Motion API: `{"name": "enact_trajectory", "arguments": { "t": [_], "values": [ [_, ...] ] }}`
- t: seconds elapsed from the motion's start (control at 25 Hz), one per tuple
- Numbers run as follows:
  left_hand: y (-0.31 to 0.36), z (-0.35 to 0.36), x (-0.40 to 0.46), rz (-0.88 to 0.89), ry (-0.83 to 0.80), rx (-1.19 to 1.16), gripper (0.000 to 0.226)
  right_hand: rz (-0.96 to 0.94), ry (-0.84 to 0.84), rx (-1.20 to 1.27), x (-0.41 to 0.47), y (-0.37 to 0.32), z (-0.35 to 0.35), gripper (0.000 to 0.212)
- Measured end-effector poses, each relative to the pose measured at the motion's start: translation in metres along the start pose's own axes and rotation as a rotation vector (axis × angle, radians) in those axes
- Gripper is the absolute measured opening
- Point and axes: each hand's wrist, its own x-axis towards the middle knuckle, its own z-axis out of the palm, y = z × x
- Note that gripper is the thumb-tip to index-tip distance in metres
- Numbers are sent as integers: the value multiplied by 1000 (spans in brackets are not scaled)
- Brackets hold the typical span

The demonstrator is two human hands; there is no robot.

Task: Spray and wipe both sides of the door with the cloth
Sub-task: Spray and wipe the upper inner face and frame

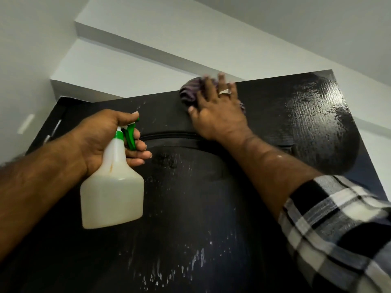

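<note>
While left hand [105, 138] grips translucent bottle [113, 191], right hand [218, 111] flattens crumpled cloth [189, 92], glossy door [190, 208].

White room surfaces seen from below

A plain white ceiling [275, 22] fills the upper part of the view, and a stepped white boxed beam [135, 37] crosses it from the upper left toward the right. A pale grey painted wall [23, 66] runs down the left edge, bearing a small blurred white rectangular plate [25, 124].
</note>
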Motion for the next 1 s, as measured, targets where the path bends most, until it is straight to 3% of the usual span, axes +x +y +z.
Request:
{"name": "enact_trajectory", "arguments": {
  "t": [0.08, 0.16, 0.24, 0.36, 0.44, 0.52, 0.64, 0.72, 0.8, 0.88, 0.92, 1.0],
  "values": [
    [-4, 0, 1, -8, 4, -10, 44, -305, -61, 20, -21, -29, 8, 68],
    [-8, -3, 1, -15, 4, -11, 44, -486, -103, 11, -43, -37, 12, 62],
    [-8, -8, 2, -11, 17, -16, 44, -380, -55, 9, -41, -27, 11, 60],
    [-9, -16, 9, -13, 34, -10, 44, 11, 29, -9, -14, -19, 13, 64],
    [-8, -19, 13, -11, 39, 7, 44, 55, 22, 3, 6, -41, 16, 66],
    [-9, -22, 14, -19, 66, 18, 44, -150, -42, 18, 13, -72, 19, 66],
    [-15, -46, 13, -29, 110, 33, 44, -643, -114, 39, -2, -78, 20, 60],
    [-21, -68, 15, -33, 130, 48, 44, -756, -71, -21, -2, -56, 19, 64],
    [-25, -81, 16, -48, 147, 57, 45, -526, 38, -73, 19, -31, 23, 69],
    [-28, -93, 19, -45, 161, 59, 46, -161, 28, -28, 47, -30, 17, 67],
    [-30, -98, 21, -36, 167, 65, 46, -68, 13, -1, 56, -44, 16, 67],
    [-33, -102, 24, -24, 183, 74, 46, -162, -25, 5, 60, -93, 20, 69]
  ]
}}
